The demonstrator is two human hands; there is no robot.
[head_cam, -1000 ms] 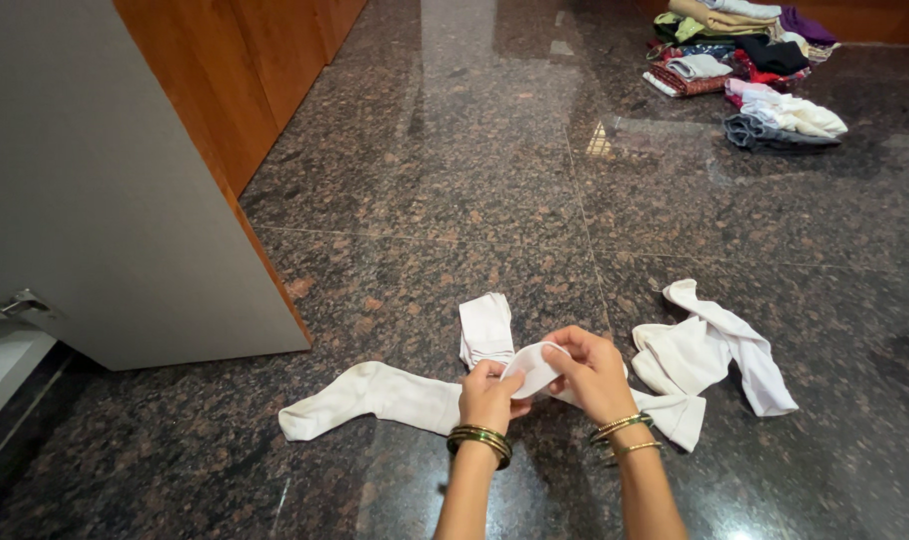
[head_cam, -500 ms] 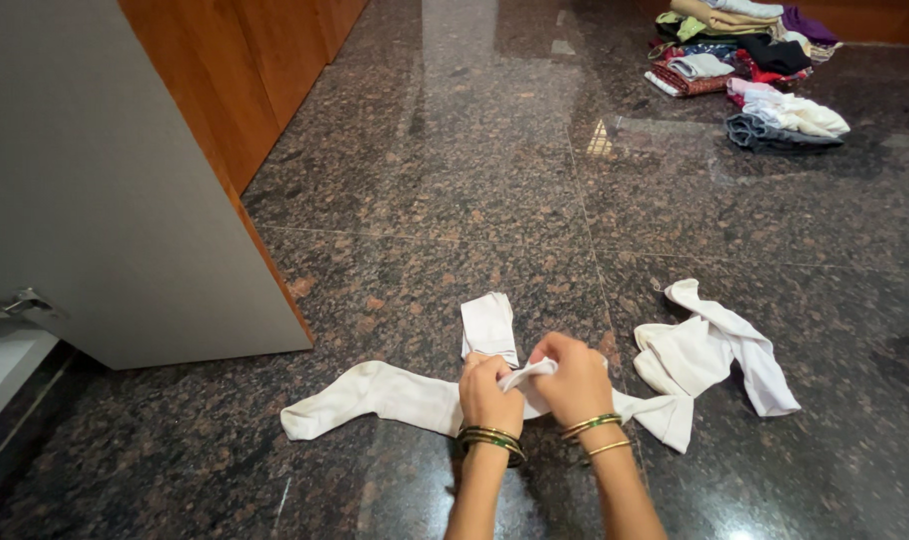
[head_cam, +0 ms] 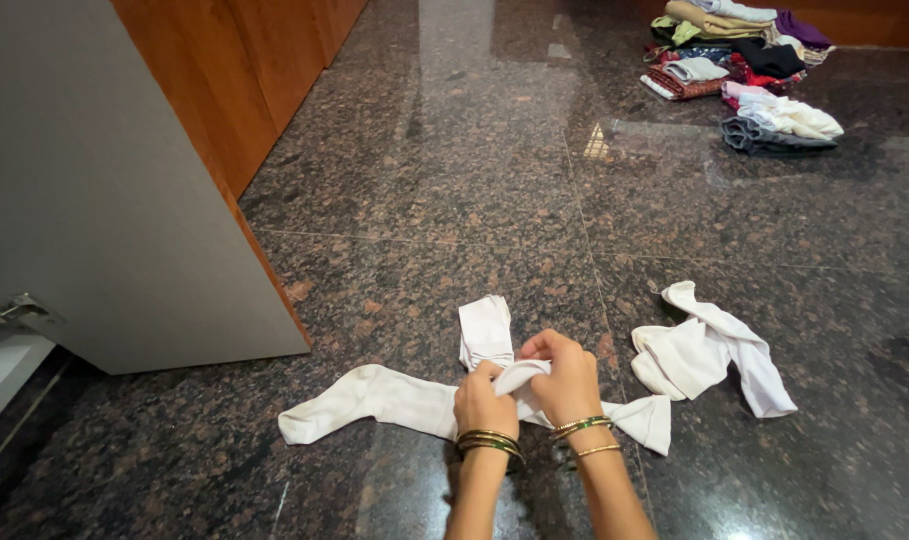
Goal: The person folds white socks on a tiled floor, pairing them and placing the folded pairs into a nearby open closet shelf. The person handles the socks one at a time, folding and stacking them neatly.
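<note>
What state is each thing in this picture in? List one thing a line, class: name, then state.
left hand: closed on the white sock
right hand: closed on the white sock
white sock: stretched flat on the floor, partly rolled at the hands
second white sock: crumpled, lying loose
clothes pile: heaped, unsorted
cabinet door: open

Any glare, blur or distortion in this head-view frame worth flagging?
Head view: the polished granite floor mirrors overhead light in a bright streak and a small glare patch near the clothes pile; both hands, left hand and right hand, and the white sock are sharp; edges bow slightly from the wide lens.
</note>
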